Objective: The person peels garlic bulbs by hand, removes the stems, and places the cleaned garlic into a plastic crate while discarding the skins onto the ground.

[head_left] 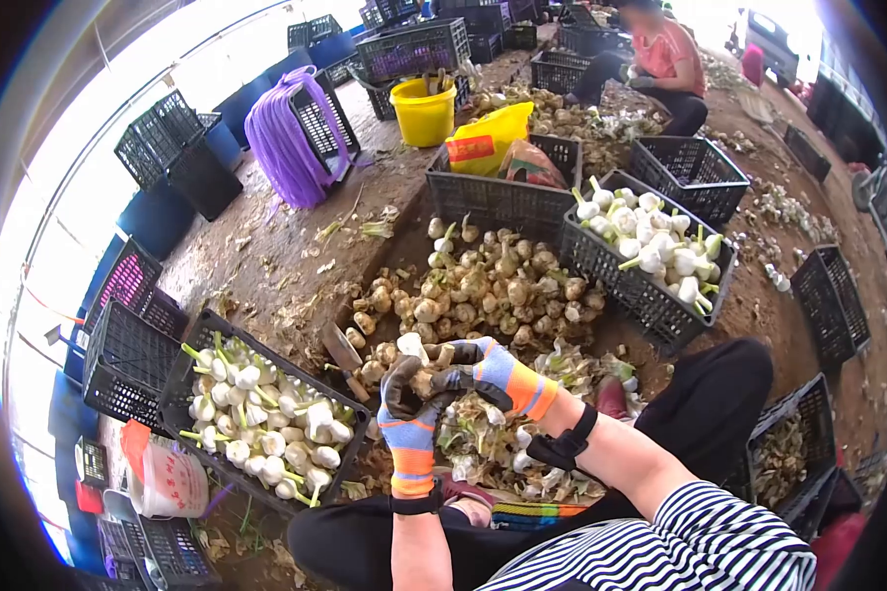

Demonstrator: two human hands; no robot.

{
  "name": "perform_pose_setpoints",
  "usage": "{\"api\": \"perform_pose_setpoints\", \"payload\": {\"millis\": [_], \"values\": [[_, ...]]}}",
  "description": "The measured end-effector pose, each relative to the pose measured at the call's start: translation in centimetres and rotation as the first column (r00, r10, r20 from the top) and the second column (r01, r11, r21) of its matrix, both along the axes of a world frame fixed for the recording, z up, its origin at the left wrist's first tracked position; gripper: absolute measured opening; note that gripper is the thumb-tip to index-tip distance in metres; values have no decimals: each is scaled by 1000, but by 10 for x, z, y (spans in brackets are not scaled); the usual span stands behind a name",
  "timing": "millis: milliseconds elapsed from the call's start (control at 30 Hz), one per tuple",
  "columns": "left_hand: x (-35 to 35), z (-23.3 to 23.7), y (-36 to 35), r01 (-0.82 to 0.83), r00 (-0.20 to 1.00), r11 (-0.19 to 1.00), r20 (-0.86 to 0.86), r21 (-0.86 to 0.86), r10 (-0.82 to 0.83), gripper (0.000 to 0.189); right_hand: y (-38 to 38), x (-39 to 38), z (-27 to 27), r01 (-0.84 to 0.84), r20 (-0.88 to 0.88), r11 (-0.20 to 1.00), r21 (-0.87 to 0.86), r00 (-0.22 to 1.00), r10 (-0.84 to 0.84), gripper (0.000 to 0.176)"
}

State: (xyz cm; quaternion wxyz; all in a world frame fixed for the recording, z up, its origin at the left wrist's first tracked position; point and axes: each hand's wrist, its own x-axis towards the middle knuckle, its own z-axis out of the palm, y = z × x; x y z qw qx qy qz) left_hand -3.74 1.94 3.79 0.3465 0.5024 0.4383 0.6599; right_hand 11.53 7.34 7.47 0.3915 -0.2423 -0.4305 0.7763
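Note:
My left hand (409, 414), in a grey, blue and orange glove, is closed around a garlic bulb (412, 347) whose pale part shows above the fingers. My right hand (483, 374), gloved alike, meets it from the right with bent fingers pressed onto the same bulb; its fingertips partly hide it. Just beyond the hands lies a heap of brownish unpeeled garlic (503, 276). Below them loose skins and peelings (483, 443) cover the ground. To the left is a black crate (199, 340) of clean white garlic with green stems.
Another black crate (621, 281) of white garlic stands ahead right. Behind the heap, a crate (493, 202) holds a yellow bag (488, 138). A yellow bucket (424, 113), purple netting (291, 138) and a white bucket (172, 481) stand leftward. A seated person (660, 69) works at the back.

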Motion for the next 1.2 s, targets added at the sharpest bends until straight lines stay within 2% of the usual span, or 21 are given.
{"api": "perform_pose_setpoints", "payload": {"millis": [100, 133, 167, 200, 267, 300, 333, 400, 467, 500, 533, 600, 667, 800, 833, 867, 933, 967, 1000, 1067, 1200], "values": [[8, 11, -5, 19, 1000, 996, -12, 84, -18, 61, -3, 14, 5, -49, -13, 996, 75, 999, 50, 40], [8, 16, -7, 21, 1000, 996, -14, 86, -20, 61, -6, 20, 9, -70, -99, 996, 48, 992, 75, 44], [6, 20, -9, 25, 988, 1000, 150, 17, -27, 59, -8, 24, 13, -95, -183, 995, 22, 978, 98, 49], [3, 23, -10, 39, 950, 998, 312, -51, -21, 58, -8, 24, 16, -96, -183, 995, 24, 978, 98, 49], [2, 25, -10, 32, 969, 999, 247, -40, -21, 58, -9, 21, 20, -78, -49, 993, 88, 995, 83, 55], [4, 25, -11, 24, 979, 998, 202, -59, -12, 59, -7, 17, 19, -87, -114, 994, 65, 989, 94, 56], [6, 25, -11, 19, 988, 997, 155, -77, -6, 60, -8, 11, 17, -44, -78, 999, 28, 996, 46, 54], [4, 11, -6, -6, 993, 999, 114, -54, 12, 62, -10, -1, 16, 51, 50, 982, 181, 997, -61, 49], [3, 8, -4, -31, 999, 999, 31, 28, 30, 62, -12, -4, 17, 103, 81, 981, 163, 990, -117, 41], [7, 26, -12, 47, 976, 998, 214, -29, -40, 62, -10, -2, 14, 89, 69, 995, 53, 993, -93, 38], [7, 30, -13, 43, 976, 999, 215, -29, -36, 62, -8, -1, 11, 70, 54, 996, -57, 996, -67, 35], [6, 33, -14, 87, 963, 996, 256, -15, -80, 62, -6, 1, 8, 57, 48, 997, -47, 997, -55, 32], [0, 23, -11, 117, 965, 993, 237, 1, -114, 61, -6, 7, 8, 15, -114, 1000, -3, 993, -15, 33], [6, 31, -14, 174, 921, 985, 353, 10, -166, 58, 8, 10, -2, -50, -104, 993, 108, 993, 61, 36], [7, 31, -13, 184, 889, 982, 419, 37, -182, 57, 6, 10, 1, -32, -27, 998, 55, 999, 33, 35], [6, 30, -12, 182, 889, 983, 420, 37, -181, 57, 6, 6, 3, -34, -26, 998, 55, 999, 35, 35], [4, 24, -10, 115, 956, 993, 273, -7, -109, 50, 2, -3, 7, 5, -101, 990, 141, 995, 10, 32], [3, 23, -10, 116, 956, 993, 273, -10, -109, 50, -3, -8, 9, 70, 31, 984, 164, 997, -76, 35], [3, 22, -11, 113, 959, 993, 264, -27, -102, 51, -3, -7, 10, 71, 30, 984, 163, 997, -77, 35], [2, 23, -11, 106, 963, 993, 252, -45, -92, 51, -1, -6, 11, -26, 59, 998, 61, 998, 22, 35], [5, 36, -16, 163, 956, 987, 244, 6, -160, 50, 3, 2, 3, -79, -45, 992, 97, 996, 83, 29]]}}
